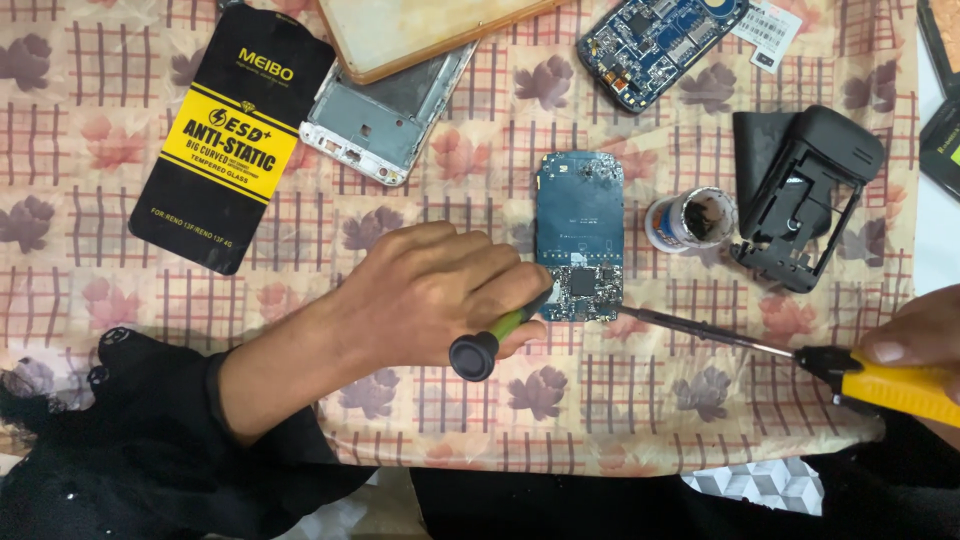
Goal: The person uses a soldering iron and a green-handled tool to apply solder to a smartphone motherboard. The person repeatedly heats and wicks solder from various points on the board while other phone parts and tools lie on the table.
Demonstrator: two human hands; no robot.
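A: Where are your 2 hands right now?

B: Your left hand (425, 290) is curled shut around a small screwdriver with a green shaft and black round cap (490, 345), its working end pressed at the lower left edge of the blue circuit board (580, 235). Your right hand (920, 335) sits at the right edge of the view, fingers closed on the yellow handle of a soldering iron (880, 385).

A: And the iron's tip?

B: Its long dark metal tip (700, 328) slants up and left, ending at the lower right corner of the board, just beside the black chip. Whether it actually touches, you cannot tell from here.

A: Where does the board lie?

B: Flat on the floral checked tablecloth (600, 400), near the middle, between your 2 hands. Just to its right stands a small open flux tin (690, 220), and beyond that a black plastic phone housing (805, 195).

A: Anything further off?

B: A second blue circuit board (655, 40) lies near the top edge, a silver phone frame (385, 120) at upper left, and beside it a black and yellow screen protector package (235, 135).
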